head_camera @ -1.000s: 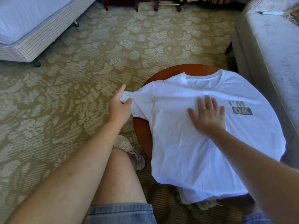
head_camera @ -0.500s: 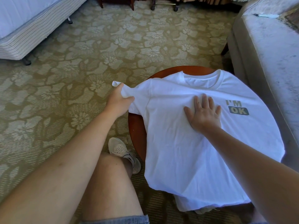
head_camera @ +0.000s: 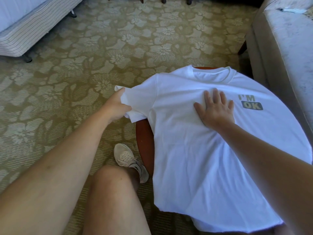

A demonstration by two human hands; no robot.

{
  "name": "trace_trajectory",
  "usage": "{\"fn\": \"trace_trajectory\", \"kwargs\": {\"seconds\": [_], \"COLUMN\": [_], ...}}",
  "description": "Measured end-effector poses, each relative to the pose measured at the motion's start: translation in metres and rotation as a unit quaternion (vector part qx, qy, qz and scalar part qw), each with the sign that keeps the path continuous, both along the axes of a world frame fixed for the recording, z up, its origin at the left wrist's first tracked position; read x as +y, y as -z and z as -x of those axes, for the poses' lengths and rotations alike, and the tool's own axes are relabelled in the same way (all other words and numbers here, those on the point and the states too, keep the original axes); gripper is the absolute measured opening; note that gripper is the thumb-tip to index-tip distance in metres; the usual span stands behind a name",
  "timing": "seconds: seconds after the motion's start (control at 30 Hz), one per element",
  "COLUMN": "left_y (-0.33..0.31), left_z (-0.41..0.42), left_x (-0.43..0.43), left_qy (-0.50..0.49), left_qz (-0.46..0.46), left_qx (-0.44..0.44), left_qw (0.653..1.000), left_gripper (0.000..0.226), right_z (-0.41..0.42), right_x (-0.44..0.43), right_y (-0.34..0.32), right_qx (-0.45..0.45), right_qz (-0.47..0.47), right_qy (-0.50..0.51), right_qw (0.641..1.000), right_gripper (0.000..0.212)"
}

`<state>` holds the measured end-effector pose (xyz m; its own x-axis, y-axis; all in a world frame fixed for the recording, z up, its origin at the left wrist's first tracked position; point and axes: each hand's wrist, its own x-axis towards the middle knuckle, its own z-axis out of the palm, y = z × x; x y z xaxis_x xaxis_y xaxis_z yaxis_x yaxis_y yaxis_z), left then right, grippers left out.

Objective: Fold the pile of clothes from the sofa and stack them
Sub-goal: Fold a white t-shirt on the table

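On the round wooden table (head_camera: 144,145) at our knees the white T-shirt (head_camera: 194,158) lies spread face up. Its collar sits at the far edge and its hem hangs over the near edge. The cloth covers almost the whole top, and only a strip along the left edge shows bare wood.

Our left hand (head_camera: 116,106) pinches the sleeve (head_camera: 137,99) between thumb and curled fingers and holds it out past the left edge, above the carpet (head_camera: 118,39). Our right hand (head_camera: 216,109) lies flat with its fingers spread and presses the chest down near the middle, just left of the "I'M OK" print (head_camera: 250,104).

We see no fold in this shirt yet, so we judge that we are at the very start of it, with the sleeve about to be turned in. No finished stack is in view. The part of the sofa (head_camera: 284,48) that shows carries no clothes, so we cannot tell how many pieces are left.

The sofa stands just beside the table's right edge. A bed (head_camera: 25,28) fills the far left corner of the room. The flowered carpet runs between them, and our shoe (head_camera: 128,160) rests on it against the table's left edge.
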<state>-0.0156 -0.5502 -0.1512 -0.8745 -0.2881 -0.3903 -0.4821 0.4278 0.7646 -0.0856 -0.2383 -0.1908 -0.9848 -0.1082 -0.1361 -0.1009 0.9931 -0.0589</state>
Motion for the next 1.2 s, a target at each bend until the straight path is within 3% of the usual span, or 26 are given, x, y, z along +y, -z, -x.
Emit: {"fn": "trace_trajectory", "kwargs": {"seconds": [0.2, 0.37, 0.57, 0.8, 0.93, 1.03, 1.1, 1.13, 1.2], "left_y": [0.006, 0.012, 0.006, 0.002, -0.004, -0.015, -0.021, -0.021, -0.017], "left_z": [-0.01, -0.02, -0.017, -0.019, -0.031, -0.037, -0.043, -0.046, -0.053], "left_x": [0.021, 0.023, 0.039, 0.047, 0.04, 0.036, 0.035, 0.033, 0.03], "left_qy": [-0.065, -0.135, -0.09, -0.105, -0.15, -0.172, -0.141, -0.105, -0.006], "left_qz": [0.005, 0.039, 0.053, 0.026, -0.056, -0.189, -0.257, -0.237, -0.113], "left_qx": [0.066, 0.024, -0.003, 0.155, 0.178, 0.17, 0.141, 0.116, 0.045], "left_qw": [0.996, 0.99, 0.995, 0.982, 0.971, 0.952, 0.946, 0.959, 0.993], "left_gripper": [0.092, 0.09, 0.095, 0.067, 0.065, 0.069, 0.075, 0.081, 0.095], "right_z": [-0.001, -0.004, -0.004, -0.004, -0.004, -0.004, -0.004, -0.004, -0.004], "right_x": [0.0, 0.002, 0.002, 0.002, 0.003, 0.003, 0.004, 0.004, 0.004], "right_y": [-0.002, -0.004, -0.002, -0.002, 0.0, 0.0, 0.0, 0.0, 0.0], "right_qx": [-0.025, -0.019, -0.006, 0.002, 0.005, 0.002, 0.0, 0.001, 0.003], "right_qz": [-0.001, 0.004, 0.0, -0.002, -0.003, 0.002, 0.005, 0.006, 0.007], "right_qy": [-0.003, -0.006, -0.004, -0.004, -0.004, -0.006, -0.007, -0.007, -0.007], "right_qw": [1.0, 1.0, 1.0, 1.0, 1.0, 1.0, 1.0, 1.0, 1.0], "right_gripper": [0.074, 0.074, 0.073, 0.073, 0.074, 0.075, 0.075, 0.075, 0.075]}}
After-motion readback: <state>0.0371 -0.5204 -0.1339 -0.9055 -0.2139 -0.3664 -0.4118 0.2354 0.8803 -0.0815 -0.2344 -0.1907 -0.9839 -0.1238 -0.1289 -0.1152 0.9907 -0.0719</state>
